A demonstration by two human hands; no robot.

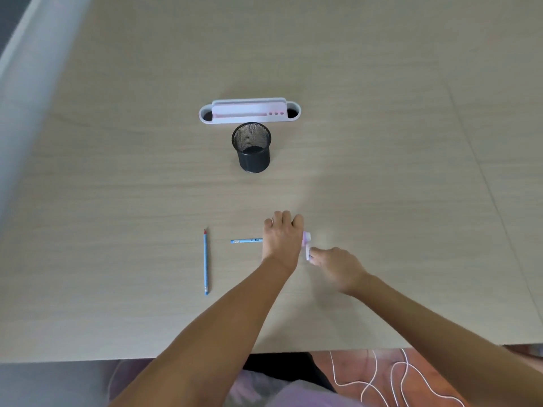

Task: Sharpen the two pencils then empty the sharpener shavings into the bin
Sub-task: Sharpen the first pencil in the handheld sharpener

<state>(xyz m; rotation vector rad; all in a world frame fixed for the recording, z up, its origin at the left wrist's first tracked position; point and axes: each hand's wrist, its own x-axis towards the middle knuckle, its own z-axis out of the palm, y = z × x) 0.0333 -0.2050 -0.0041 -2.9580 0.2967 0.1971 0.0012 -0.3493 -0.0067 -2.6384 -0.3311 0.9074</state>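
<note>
A blue pencil [246,240] lies crosswise near the table's front, its right end hidden under my left hand [282,239]. That hand is closed, palm down, over the body of a small pink and white sharpener [306,241], of which only the right side shows. My right hand [335,265] pinches the sharpener's white end part from the right. A second blue pencil [205,261] with a red tip lies lengthwise to the left, untouched. The black mesh bin [251,148] stands upright farther back, in the middle.
A white and pink desk organiser [249,111] stands just behind the bin. The table's front edge [176,358] runs below my forearms. White cables [382,380] lie on the floor beneath it at the right.
</note>
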